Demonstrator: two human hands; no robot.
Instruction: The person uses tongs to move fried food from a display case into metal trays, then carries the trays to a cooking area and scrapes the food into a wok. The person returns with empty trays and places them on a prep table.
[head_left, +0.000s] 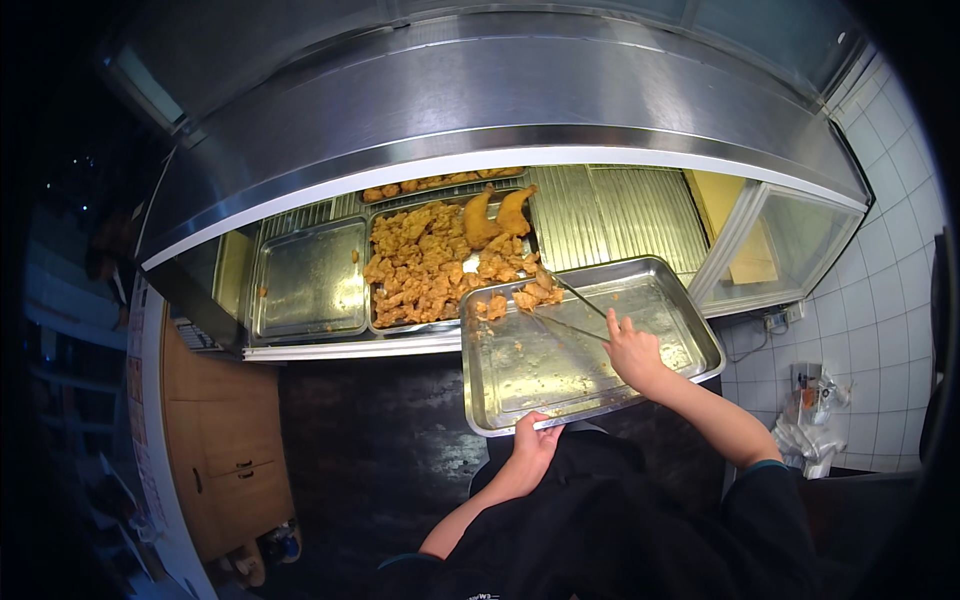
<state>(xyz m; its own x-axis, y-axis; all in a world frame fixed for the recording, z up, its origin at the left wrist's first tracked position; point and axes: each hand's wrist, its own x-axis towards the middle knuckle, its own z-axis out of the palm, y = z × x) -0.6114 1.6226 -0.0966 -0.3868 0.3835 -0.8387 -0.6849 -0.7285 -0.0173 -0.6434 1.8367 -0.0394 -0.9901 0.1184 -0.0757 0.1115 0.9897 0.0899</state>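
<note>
My left hand (534, 450) grips the near edge of a metal tray (570, 375), which is held at the opening of a display case. In my right hand (631, 351) are metal tongs (583, 294), their tips around some fried chicken pieces (541, 291) at the tray's far edge. A smaller piece (493, 306) lies to their left in the same tray, among crumbs. Just beyond, inside the case, a full tray holds a heap of fried chicken pieces (420, 255) and two fried chicken legs (513, 213) at its back right.
An almost bare metal tray (311, 277) lies at left in the case, and a narrow tray of fried pieces (442, 181) behind. At right are the slatted shelf (622, 210) and a sliding glass door (780, 240). Wooden cabinets (225, 442) stand lower left; plastic bags (810, 435) hang by the tiled wall.
</note>
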